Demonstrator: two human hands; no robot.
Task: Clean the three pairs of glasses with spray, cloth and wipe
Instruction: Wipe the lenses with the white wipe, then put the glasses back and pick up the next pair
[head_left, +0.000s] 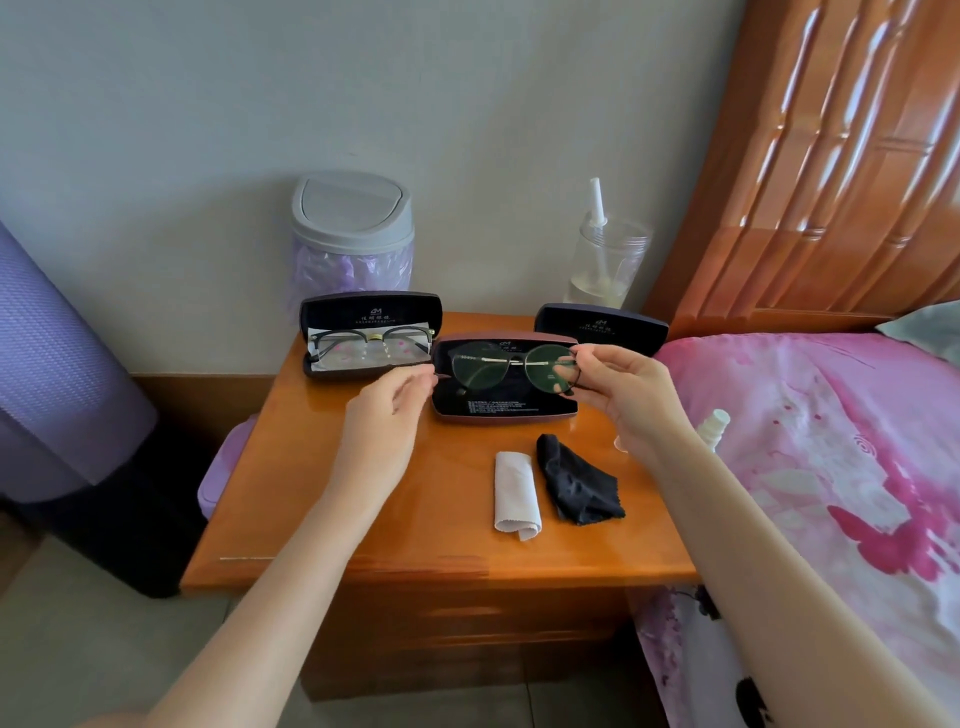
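Glasses (480, 370) with round black frames hang over an open maroon case (498, 410); left hand (387, 410) pinches a temple tip, right hand (623, 395) pinches the rim. Folded white cloth (516, 493) and black cloth (576, 483) lie at the case's six o'clock.

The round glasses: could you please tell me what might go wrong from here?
The right hand pinches the round glasses at one lens, so that lens may get smudged. The left hand holds only a thin temple tip, so the frame could twist or slip. The spray bottle beside the right forearm could be knocked.
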